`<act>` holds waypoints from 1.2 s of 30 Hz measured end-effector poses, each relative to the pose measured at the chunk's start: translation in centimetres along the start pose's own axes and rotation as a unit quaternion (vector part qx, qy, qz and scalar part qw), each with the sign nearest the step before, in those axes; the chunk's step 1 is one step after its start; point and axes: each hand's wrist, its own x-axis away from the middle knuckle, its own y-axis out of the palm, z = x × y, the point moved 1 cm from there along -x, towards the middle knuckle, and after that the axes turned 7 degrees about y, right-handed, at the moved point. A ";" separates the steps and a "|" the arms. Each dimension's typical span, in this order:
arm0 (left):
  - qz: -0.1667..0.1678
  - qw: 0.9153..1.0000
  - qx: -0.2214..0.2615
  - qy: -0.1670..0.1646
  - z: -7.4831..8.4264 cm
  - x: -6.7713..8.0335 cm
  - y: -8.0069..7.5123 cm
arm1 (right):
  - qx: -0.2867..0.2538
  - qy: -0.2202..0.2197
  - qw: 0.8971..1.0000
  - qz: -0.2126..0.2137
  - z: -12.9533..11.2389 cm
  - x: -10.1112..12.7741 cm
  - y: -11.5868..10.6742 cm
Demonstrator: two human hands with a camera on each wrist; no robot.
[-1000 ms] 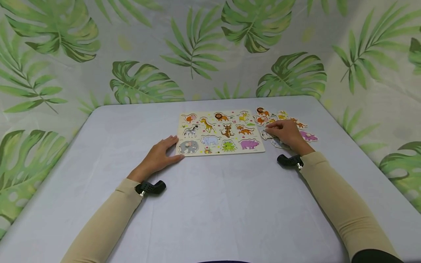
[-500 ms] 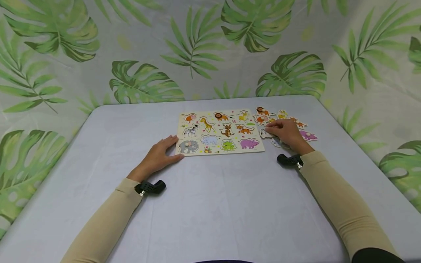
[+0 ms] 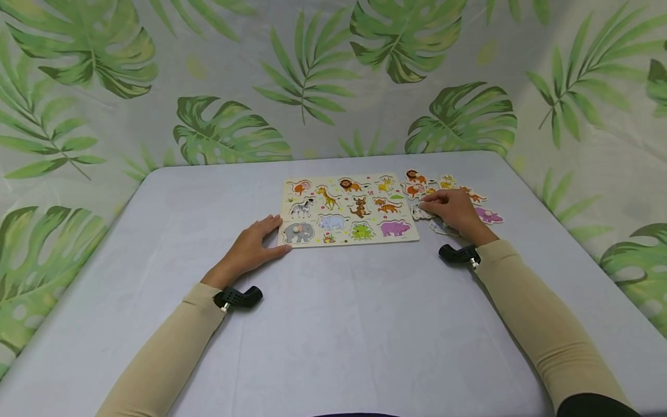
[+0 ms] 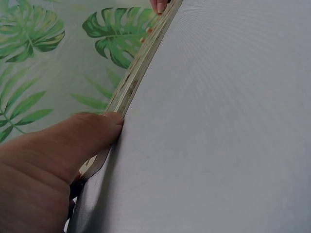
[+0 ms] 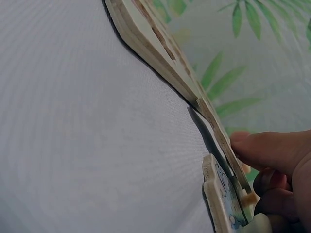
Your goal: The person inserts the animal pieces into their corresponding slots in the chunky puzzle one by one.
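Note:
A wooden animal puzzle board [image 3: 349, 209] lies flat on the grey table [image 3: 333, 336]. My left hand [image 3: 255, 246] rests flat at its front left corner, fingers straight and thumb [image 4: 92, 133] against the board's edge [image 4: 141, 63]. Right of the board, my right hand [image 3: 450, 211] lies over a cluster of loose pieces. Its curled fingers [image 5: 272, 182] and thumb pinch a white, black-striped puzzle piece [image 3: 419, 211] next to the board's right edge [image 5: 155, 43]. In the right wrist view that piece [image 5: 218, 194] stands slightly tilted off the table.
Several loose animal pieces lie around the right hand, among them a lion [image 3: 414, 175] and a purple rhino [image 3: 490, 216]. A leaf-print curtain [image 3: 312, 87] closes off the table's back and sides. Black wrist camera mounts [image 3: 239, 298] sit on both beige sleeves.

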 end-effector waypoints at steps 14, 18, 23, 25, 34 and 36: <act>0.006 1.000 0.003 0.006 0.1 0.0 0.0 | -0.019 0.022 1.000 -0.004 0.2 -0.2 0.0; 0.006 1.000 0.002 0.008 0.2 0.0 0.0 | -0.022 0.021 1.000 -0.003 0.2 -0.2 0.0; 0.008 1.000 0.003 0.009 0.2 0.0 0.0 | -0.033 0.028 0.999 -0.008 0.2 -0.3 0.0; 0.009 1.000 0.004 0.010 0.2 0.0 0.0 | -0.039 0.030 0.999 -0.011 0.2 -0.3 -0.1; 0.007 1.000 0.003 0.008 0.2 0.1 -0.1 | -0.030 0.026 0.999 -0.007 -0.1 -0.2 -0.1; 0.007 1.000 0.003 0.009 0.2 0.0 -0.1 | -0.029 0.021 0.999 -0.007 -0.3 -0.1 -0.1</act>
